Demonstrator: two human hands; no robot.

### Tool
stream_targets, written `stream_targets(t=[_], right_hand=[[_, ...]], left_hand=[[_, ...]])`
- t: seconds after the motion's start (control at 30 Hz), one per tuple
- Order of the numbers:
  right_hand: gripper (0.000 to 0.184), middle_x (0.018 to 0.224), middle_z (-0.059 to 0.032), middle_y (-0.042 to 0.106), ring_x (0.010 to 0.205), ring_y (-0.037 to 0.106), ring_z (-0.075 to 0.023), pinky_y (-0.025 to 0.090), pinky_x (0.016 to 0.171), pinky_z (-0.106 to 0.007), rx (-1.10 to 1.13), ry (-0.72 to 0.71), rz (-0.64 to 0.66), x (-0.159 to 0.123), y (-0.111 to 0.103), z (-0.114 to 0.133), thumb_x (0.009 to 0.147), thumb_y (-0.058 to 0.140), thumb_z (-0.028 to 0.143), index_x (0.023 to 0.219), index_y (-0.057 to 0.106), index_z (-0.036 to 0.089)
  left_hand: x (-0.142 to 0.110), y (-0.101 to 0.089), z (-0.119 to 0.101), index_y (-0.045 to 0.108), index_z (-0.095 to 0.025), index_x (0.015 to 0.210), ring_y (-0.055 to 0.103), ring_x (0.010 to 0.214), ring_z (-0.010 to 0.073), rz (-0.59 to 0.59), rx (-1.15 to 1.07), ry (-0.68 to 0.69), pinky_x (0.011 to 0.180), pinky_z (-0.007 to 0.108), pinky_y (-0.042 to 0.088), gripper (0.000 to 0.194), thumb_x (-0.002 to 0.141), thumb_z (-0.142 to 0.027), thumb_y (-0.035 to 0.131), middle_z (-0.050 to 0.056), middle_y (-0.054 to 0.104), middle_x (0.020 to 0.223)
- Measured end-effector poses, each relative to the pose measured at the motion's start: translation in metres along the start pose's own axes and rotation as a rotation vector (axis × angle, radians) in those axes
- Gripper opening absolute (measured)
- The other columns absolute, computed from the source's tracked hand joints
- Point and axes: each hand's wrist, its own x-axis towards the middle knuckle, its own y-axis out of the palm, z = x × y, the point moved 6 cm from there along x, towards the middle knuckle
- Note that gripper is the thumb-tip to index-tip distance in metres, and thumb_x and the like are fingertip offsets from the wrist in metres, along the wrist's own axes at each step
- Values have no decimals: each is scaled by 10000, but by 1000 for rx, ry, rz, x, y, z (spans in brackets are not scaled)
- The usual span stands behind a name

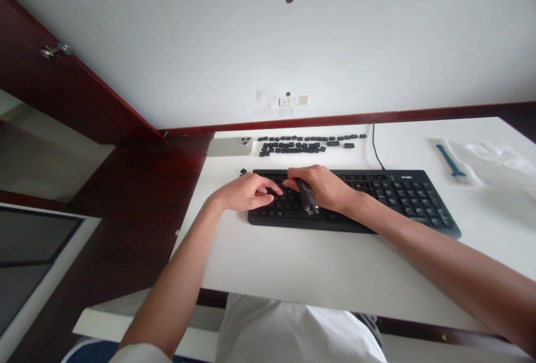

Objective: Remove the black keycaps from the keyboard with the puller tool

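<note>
A black keyboard (397, 202) lies on the white table, with its number pad at the right. My right hand (319, 184) is closed round a dark, slim tool (307, 195) over the keyboard's middle-left part; its silvery end points toward me. The tool's other end is hidden by the fingers, so its exact kind is unclear. Over the keyboard's left end rests my left hand (248, 191), index finger and thumb stretched out and apart, the fingertip at the keys beside the right hand's fingers. Behind the keyboard, several loose black keycaps (293, 145) lie in rows.
A phone (228, 147) lies face down at the table's back left. The keyboard cable (377, 151) runs off the back edge. At the right, a blue tool (450, 161) lies by clear plastic packaging (498, 159). One loose keycap (243, 172) sits near the keyboard's left corner.
</note>
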Motion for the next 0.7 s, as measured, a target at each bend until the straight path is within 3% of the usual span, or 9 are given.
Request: stream_targets(t=[0.23, 0.4, 0.57, 0.7], right_hand=[[270, 693, 7, 585, 572, 398, -119, 217, 579, -272, -164, -13, 41, -3, 2, 12, 1044, 519, 290, 790, 540, 201], [215, 766, -11, 620, 598, 433, -122, 193, 570, -290, -260, -52, 84, -4, 5, 19, 1048, 506, 226, 844, 562, 190], [250, 754, 10, 593, 583, 445, -112, 196, 566, -290, -240, -93, 130, -3, 8, 18, 1079, 498, 308, 867, 572, 196], [263, 768, -5, 614, 594, 470, -124, 199, 571, -304, -344, -182, 134, -6, 12, 24, 1094, 467, 326, 919, 613, 195]], left_hand=[[0, 3, 8, 695, -169, 1295, 507, 554, 111, 93, -121, -2, 528, 220, 365, 440, 888, -334, 674, 1, 667, 722], [0, 7, 12, 681, -152, 1308, 598, 645, 134, 138, -249, -9, 591, 231, 429, 432, 918, -335, 643, 53, 738, 872], [0, -2, 15, 757, -167, 1069, 624, 757, 141, 18, -207, 8, 664, 227, 436, 248, 947, -304, 591, 52, 757, 944], [0, -9, 18, 723, -166, 1091, 478, 563, 106, -91, -163, -29, 543, 227, 326, 249, 956, -298, 561, -13, 639, 679]])
